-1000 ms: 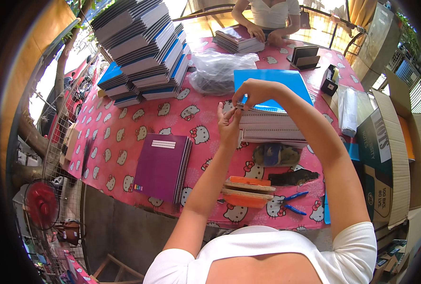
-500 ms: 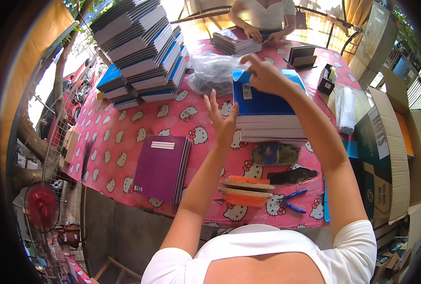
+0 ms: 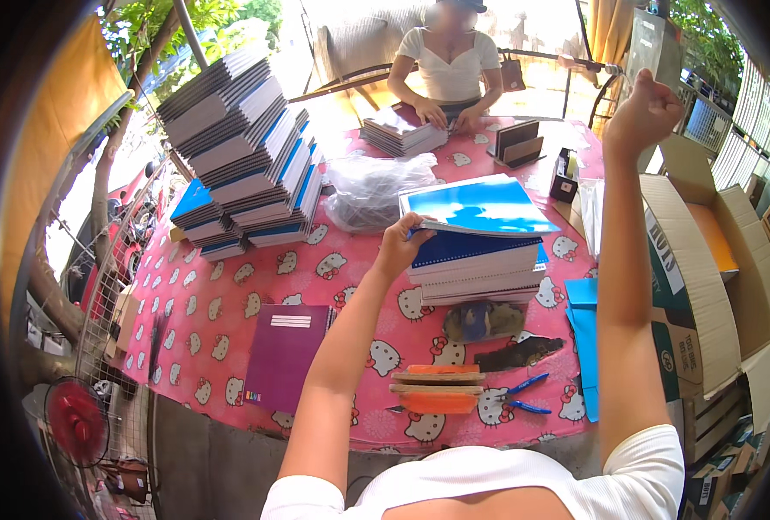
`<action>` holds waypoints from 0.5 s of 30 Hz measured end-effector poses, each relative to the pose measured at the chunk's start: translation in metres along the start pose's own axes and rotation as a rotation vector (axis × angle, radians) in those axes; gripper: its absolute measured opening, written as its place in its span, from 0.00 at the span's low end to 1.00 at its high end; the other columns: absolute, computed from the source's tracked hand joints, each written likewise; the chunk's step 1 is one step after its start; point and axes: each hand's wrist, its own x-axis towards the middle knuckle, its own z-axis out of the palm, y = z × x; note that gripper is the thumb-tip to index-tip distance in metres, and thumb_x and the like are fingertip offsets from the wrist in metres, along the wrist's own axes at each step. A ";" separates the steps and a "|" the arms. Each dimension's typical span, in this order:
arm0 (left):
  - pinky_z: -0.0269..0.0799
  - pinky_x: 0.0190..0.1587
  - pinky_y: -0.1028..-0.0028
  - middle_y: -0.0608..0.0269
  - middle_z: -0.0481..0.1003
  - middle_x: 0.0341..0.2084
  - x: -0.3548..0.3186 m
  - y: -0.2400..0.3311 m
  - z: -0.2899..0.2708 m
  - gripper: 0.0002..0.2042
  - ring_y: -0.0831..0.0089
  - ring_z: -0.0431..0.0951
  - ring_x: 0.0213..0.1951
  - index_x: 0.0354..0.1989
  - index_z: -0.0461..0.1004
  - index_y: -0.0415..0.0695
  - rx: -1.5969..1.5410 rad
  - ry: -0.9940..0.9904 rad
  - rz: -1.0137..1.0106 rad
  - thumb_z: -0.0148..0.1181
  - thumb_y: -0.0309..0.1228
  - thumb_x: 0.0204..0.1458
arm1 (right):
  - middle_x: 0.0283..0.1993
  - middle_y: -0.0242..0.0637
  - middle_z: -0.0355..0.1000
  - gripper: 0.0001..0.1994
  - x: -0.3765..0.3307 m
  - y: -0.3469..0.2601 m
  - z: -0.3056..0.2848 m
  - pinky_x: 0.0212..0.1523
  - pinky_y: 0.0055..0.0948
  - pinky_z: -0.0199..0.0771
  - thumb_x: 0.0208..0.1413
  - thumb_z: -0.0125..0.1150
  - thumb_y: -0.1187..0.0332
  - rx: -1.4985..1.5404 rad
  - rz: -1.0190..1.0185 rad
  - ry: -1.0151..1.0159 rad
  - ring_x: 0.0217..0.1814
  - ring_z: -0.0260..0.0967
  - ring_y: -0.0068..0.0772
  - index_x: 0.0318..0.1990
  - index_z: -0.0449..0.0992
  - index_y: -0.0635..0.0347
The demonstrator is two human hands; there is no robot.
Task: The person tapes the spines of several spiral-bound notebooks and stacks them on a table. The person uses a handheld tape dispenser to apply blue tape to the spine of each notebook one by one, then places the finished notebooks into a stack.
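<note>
A pile of blue-covered spiral notebooks stands before me near the middle of the table. My left hand is closed on the left edge of the top notebook, whose glossy cover catches the light and whose near edge is lifted off the pile. High to the right, apart from the pile, my right hand is raised with its fingers curled closed; whatever may be inside them is hidden. Just in front of the pile lies a camouflage-patterned bundle.
Blue-handled pliers, orange-and-wood blocks and purple notebooks lie nearer me. Tall notebook stacks stand left, beside a clear plastic bag. An open carton stands right. Across the table, a person handles another stack.
My right hand has left the blue cover and swung up to the right. My left hand, open beside the pile before, now grips the top notebook's edge. The view has tilted up.
</note>
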 end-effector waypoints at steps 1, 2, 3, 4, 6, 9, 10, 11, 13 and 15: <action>0.69 0.43 0.78 0.59 0.80 0.37 -0.004 0.005 0.002 0.09 0.80 0.75 0.36 0.40 0.73 0.40 -0.077 -0.037 -0.071 0.62 0.26 0.53 | 0.31 0.35 0.73 0.08 0.007 0.019 -0.001 0.40 0.28 0.68 0.53 0.64 0.67 -0.032 0.030 0.114 0.34 0.69 0.28 0.31 0.74 0.61; 0.69 0.43 0.78 0.59 0.80 0.36 -0.006 0.009 0.002 0.08 0.80 0.74 0.36 0.40 0.73 0.39 -0.035 -0.059 -0.096 0.62 0.26 0.53 | 0.31 0.35 0.73 0.09 0.005 0.042 -0.006 0.40 0.29 0.68 0.52 0.65 0.65 -0.209 0.064 -0.021 0.33 0.69 0.29 0.31 0.74 0.60; 0.69 0.42 0.77 0.59 0.80 0.36 -0.005 0.011 0.003 0.08 0.80 0.74 0.36 0.39 0.72 0.39 0.002 -0.082 -0.114 0.61 0.26 0.53 | 0.31 0.35 0.73 0.11 -0.004 0.067 -0.016 0.40 0.29 0.68 0.52 0.66 0.63 -0.386 0.093 -0.155 0.33 0.69 0.29 0.30 0.74 0.60; 0.69 0.42 0.77 0.59 0.80 0.35 -0.004 0.013 0.005 0.07 0.81 0.74 0.36 0.39 0.72 0.39 0.039 -0.102 -0.132 0.61 0.26 0.54 | 0.30 0.35 0.74 0.11 -0.015 0.088 -0.027 0.39 0.29 0.69 0.50 0.67 0.61 -0.489 0.120 -0.233 0.33 0.70 0.30 0.31 0.74 0.58; 0.69 0.41 0.77 0.59 0.79 0.33 -0.003 0.007 0.004 0.07 0.81 0.73 0.35 0.39 0.72 0.39 0.008 -0.099 -0.139 0.61 0.25 0.54 | 0.28 0.38 0.74 0.10 -0.042 0.122 -0.056 0.40 0.37 0.71 0.48 0.65 0.64 -0.588 0.229 -0.361 0.34 0.74 0.42 0.32 0.73 0.58; 0.69 0.40 0.77 0.60 0.79 0.32 -0.007 0.000 0.006 0.07 0.81 0.73 0.34 0.40 0.72 0.39 -0.048 -0.086 -0.157 0.60 0.25 0.54 | 0.27 0.36 0.73 0.08 -0.095 0.134 -0.110 0.36 0.34 0.71 0.47 0.65 0.68 -0.616 0.294 -0.388 0.31 0.73 0.37 0.31 0.72 0.59; 0.70 0.40 0.77 0.60 0.79 0.31 -0.002 0.001 0.012 0.07 0.81 0.73 0.34 0.40 0.72 0.40 -0.080 -0.087 -0.148 0.60 0.25 0.54 | 0.24 0.35 0.71 0.10 -0.108 0.137 -0.137 0.33 0.30 0.71 0.48 0.67 0.66 -0.570 0.262 -0.355 0.27 0.70 0.31 0.28 0.72 0.60; 0.70 0.40 0.77 0.61 0.79 0.32 -0.005 0.000 0.009 0.07 0.81 0.74 0.34 0.41 0.72 0.40 -0.061 -0.083 -0.149 0.60 0.25 0.54 | 0.25 0.36 0.71 0.10 -0.129 0.126 -0.158 0.33 0.29 0.70 0.48 0.67 0.67 -0.572 0.307 -0.374 0.27 0.69 0.30 0.29 0.72 0.62; 0.70 0.41 0.77 0.61 0.79 0.32 -0.010 -0.001 -0.002 0.08 0.80 0.74 0.35 0.42 0.72 0.41 -0.010 -0.070 -0.145 0.61 0.25 0.54 | 0.25 0.34 0.70 0.10 -0.164 0.085 -0.209 0.32 0.28 0.68 0.50 0.66 0.67 -0.654 0.449 -0.358 0.28 0.66 0.27 0.31 0.72 0.64; 0.70 0.43 0.77 0.59 0.79 0.34 -0.007 0.014 0.003 0.10 0.78 0.76 0.38 0.44 0.76 0.43 -0.029 -0.055 -0.131 0.60 0.23 0.54 | 0.30 0.32 0.72 0.11 -0.181 0.037 -0.288 0.36 0.25 0.69 0.55 0.64 0.65 -0.667 0.506 -0.200 0.32 0.67 0.23 0.36 0.75 0.65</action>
